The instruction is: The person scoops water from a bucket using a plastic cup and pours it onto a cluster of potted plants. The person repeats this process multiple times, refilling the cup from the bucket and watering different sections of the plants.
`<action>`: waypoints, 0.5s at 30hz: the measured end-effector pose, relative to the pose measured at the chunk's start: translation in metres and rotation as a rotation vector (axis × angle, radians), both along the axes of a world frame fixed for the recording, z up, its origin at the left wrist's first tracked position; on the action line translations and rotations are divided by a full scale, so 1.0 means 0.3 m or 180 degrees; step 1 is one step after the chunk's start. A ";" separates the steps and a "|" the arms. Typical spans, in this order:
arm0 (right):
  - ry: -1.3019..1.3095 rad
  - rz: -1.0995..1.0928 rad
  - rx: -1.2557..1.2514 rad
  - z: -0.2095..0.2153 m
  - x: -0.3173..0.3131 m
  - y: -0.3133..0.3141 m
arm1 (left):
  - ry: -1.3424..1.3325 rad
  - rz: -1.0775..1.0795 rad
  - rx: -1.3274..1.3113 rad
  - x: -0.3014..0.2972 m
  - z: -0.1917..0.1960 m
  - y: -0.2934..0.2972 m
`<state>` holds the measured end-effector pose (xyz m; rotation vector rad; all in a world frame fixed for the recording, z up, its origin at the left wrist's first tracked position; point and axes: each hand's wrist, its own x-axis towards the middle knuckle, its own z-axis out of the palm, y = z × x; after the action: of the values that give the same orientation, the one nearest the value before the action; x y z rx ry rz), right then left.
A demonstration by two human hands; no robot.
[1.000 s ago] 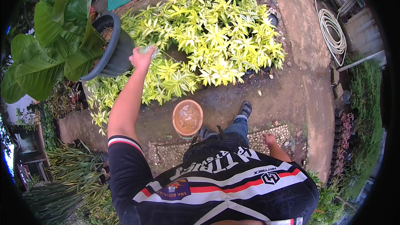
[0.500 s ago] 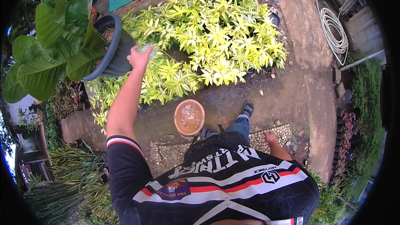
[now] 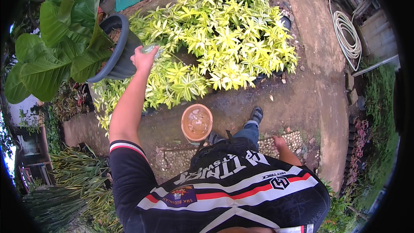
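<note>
My left hand [image 3: 144, 58] reaches out over the plants at the left, its fingers closed around a small clear plastic cup [image 3: 151, 49]. The cup is held just beside a big dark grey pot [image 3: 125, 56] and over yellow-green variegated leaves [image 3: 181, 75]. What is inside the cup I cannot make out. An orange bucket [image 3: 196, 122] with water in it stands on the ground in front of my feet. My right hand [image 3: 280, 141] hangs low at my right side, fingers loosely apart, with nothing seen in it.
A large-leaved plant [image 3: 51, 64] grows from the grey pot. The yellow-green bed fills the middle. A coiled pale hose [image 3: 346, 34] lies at the far right. A pebbled strip [image 3: 286, 143] runs by my feet. Spiky plants [image 3: 82, 168] grow at the lower left.
Hardly anything differs: the whole view has shifted slightly. My left hand still holds the cup in the same place beside the pot, and my right hand stays low.
</note>
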<state>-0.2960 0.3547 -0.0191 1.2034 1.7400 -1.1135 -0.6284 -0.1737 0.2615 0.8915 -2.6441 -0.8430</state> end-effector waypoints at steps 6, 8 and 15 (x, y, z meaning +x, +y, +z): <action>-0.0010 0.0074 0.0045 -0.012 0.001 -0.001 | -0.0004 0.0014 -0.0090 -0.002 0.008 -0.013; 0.0004 0.0113 0.0062 -0.022 0.003 -0.001 | 0.0013 0.0007 -0.0093 -0.002 0.016 -0.011; 0.0163 -0.0180 0.0057 -0.009 0.003 -0.020 | 0.0044 -0.0045 -0.0124 0.001 0.033 -0.008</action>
<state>-0.2950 0.3487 -0.0216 1.2519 1.7676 -1.1737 -0.6279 -0.1762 0.2713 0.8553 -2.6484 -0.7951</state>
